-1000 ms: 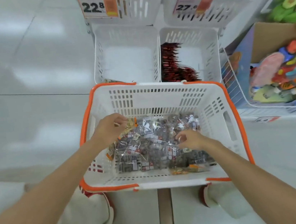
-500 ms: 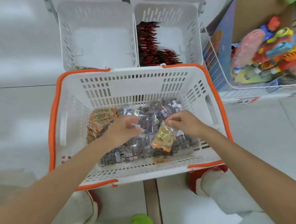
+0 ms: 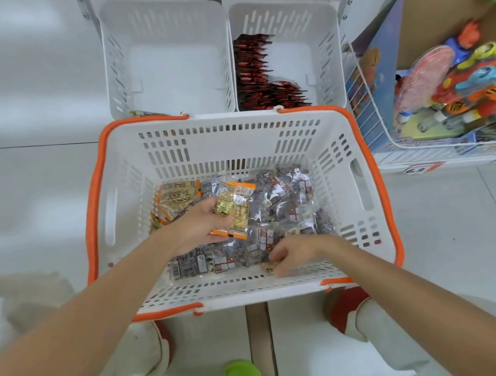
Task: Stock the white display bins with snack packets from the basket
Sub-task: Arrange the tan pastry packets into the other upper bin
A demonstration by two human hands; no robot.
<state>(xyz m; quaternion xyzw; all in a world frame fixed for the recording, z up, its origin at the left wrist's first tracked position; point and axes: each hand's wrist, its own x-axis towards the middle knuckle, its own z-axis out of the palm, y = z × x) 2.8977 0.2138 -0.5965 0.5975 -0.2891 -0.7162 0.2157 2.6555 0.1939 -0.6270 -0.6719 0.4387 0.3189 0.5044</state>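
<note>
At the centre of the frame sits the basket (image 3: 355, 129), white with an orange rim, on the floor (image 3: 19, 186) between the person's feet, and its bottom is covered with snack packets: a large heap of clear packets with dark contents (image 3: 277, 203) fills the middle and right, while a smaller cluster of orange-edged ones (image 3: 175, 197) lies at the left of the heap. The left hand (image 3: 196, 226) has its fingers closed round one orange packet (image 3: 232, 208), lifted a little above the pile. The right hand (image 3: 293, 253), lower right in the basket, has its fingers curled narrow on another small packet (image 3: 269, 266) near the front wall; whether it is truly gripped I cannot tell. Above the basket, in the upper middle of the frame, stand two white bins side by side. The left bin (image 3: 118, 78) looks almost bare, with only a sliver of a packet showing at its near left corner. The right bin (image 3: 326, 51) holds a row of red packets (image 3: 253, 73) along its left side, its right half unfilled. Judging from this, the stocking is at an early stage: most of the stock remains in the basket, both bins have plenty of room, and the current step looks like gathering the orange packets before carrying them to a bin.
</note>
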